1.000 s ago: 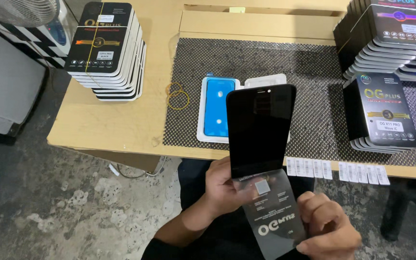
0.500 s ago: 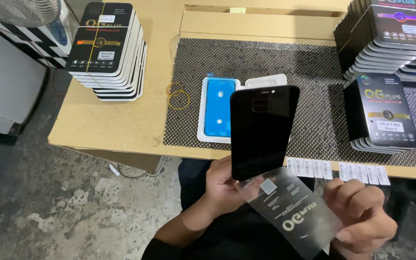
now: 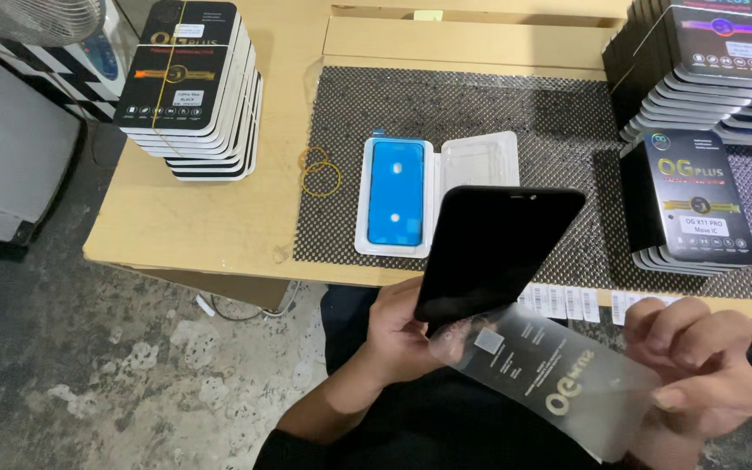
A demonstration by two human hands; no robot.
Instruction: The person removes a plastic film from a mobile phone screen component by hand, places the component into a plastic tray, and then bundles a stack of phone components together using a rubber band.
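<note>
Left hand [image 3: 406, 335]: clamped on the lower end of the black phone screen panel [image 3: 493, 252], held tilted above the near table edge [image 3: 219, 261].
Right hand [image 3: 698, 361]: fingers pinched on the clear protective film [image 3: 559, 383], which meets the panel's lower end.
Risk: a loose one-handed grip could let the glossy panel slip; the thin, flexible film could crease.
Materials: rigid glass; dotted black mat [image 3: 498, 113]; blue-lined white tray [image 3: 398, 196].
</note>
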